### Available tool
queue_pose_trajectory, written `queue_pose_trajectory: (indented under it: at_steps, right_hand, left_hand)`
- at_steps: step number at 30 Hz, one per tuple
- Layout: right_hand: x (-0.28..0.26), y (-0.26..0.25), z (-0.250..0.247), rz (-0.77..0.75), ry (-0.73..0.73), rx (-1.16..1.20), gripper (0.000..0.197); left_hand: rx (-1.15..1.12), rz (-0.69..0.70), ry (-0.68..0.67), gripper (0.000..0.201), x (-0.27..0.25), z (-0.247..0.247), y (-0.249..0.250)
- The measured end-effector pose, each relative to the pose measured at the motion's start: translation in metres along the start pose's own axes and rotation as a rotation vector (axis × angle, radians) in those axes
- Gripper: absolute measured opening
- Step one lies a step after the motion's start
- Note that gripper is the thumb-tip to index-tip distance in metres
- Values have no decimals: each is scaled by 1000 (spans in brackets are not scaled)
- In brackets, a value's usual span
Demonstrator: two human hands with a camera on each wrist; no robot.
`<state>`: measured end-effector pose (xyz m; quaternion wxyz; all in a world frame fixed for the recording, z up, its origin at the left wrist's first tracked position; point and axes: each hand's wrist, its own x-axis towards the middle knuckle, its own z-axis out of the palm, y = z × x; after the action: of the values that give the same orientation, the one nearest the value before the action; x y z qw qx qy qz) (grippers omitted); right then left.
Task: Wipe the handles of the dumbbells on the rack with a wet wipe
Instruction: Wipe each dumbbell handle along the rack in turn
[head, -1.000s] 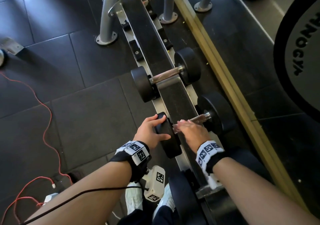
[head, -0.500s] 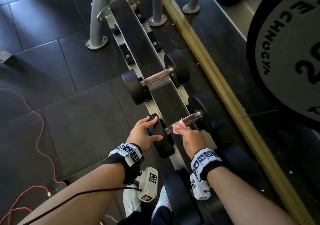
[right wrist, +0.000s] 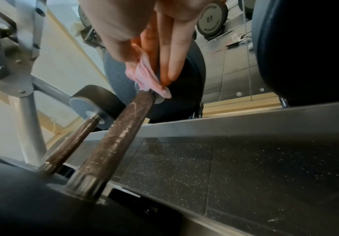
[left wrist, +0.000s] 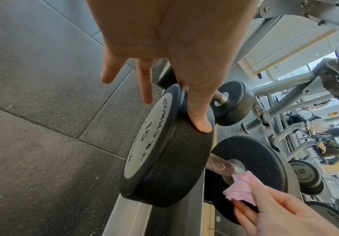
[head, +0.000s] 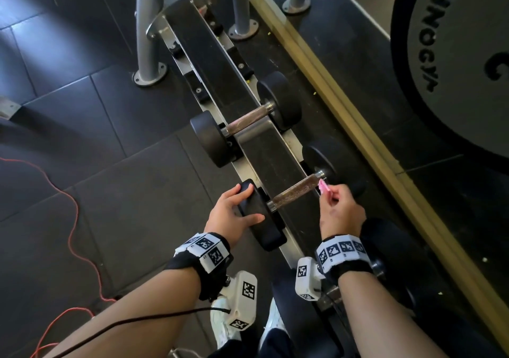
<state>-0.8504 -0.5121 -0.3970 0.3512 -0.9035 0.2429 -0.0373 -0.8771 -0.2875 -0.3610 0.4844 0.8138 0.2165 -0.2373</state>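
Note:
Two black dumbbells lie across the low rack [head: 264,148]. The near dumbbell has a brown knurled handle [head: 293,192] [left wrist: 218,166] [right wrist: 118,138]. My left hand [head: 234,214] [left wrist: 180,67] holds its left weight head [head: 259,214] [left wrist: 170,153], thumb on the rim and fingers spread over the face. My right hand [head: 340,209] [left wrist: 281,212] [right wrist: 150,36] pinches a crumpled pink wet wipe [head: 323,186] [left wrist: 240,189] [right wrist: 148,81] at the handle's right end, beside the right weight head [head: 327,165]. The far dumbbell's handle [head: 248,121] is bare.
A wooden strip [head: 344,115] and a mirror run along the rack's right side. A big weight plate [head: 454,63] stands at the upper right. Grey frame legs [head: 146,35] rise behind the rack. An orange cable [head: 74,214] lies on the dark floor tiles at left.
My right hand has slid the wipe along the near handle from its left end to its right end. The left hand has stayed on the weight head.

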Motion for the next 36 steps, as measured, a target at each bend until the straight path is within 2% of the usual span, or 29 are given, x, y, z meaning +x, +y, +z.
queue_pose_trajectory:
  at_steps: [5,9,13,17,21,23,26,27,29,32,36]
  right_hand:
    - [0,-1,16,-49,-23,-7,13]
    - [-3,-6,26,46,-40,211,12]
    - [-13,-11,33,126,-69,315,17]
    - [-31,-14,41,176,-197,301,20]
    - [-50,-11,41,-30,-404,218,20]
    - [-50,-7,37,22,-354,230,16]
    - [-40,-1,26,314,-130,403,11]
    - [-34,3,22,359,-68,440,12]
    - [-25,7,18,357,-8,425,13]
    - [-18,9,20,353,-10,369,12]
    - [-18,3,31,349,-23,443,8]
  left_hand:
    - [15,9,4,74,1,-2,0]
    - [3,10,-4,73,1,-3,0]
    - [21,16,-11,73,1,-3,0]
    - [23,15,-22,73,0,-4,2]
    - [34,16,-21,74,0,-5,3]
    - [28,10,-27,74,0,-5,2]
    - [22,24,-17,74,2,-3,0]
    - [26,29,-9,74,2,-3,-1]
    - [32,33,-6,73,3,-2,-3]
    - [32,40,-9,73,2,-2,-4]
    - [26,42,-17,73,1,-3,-3]
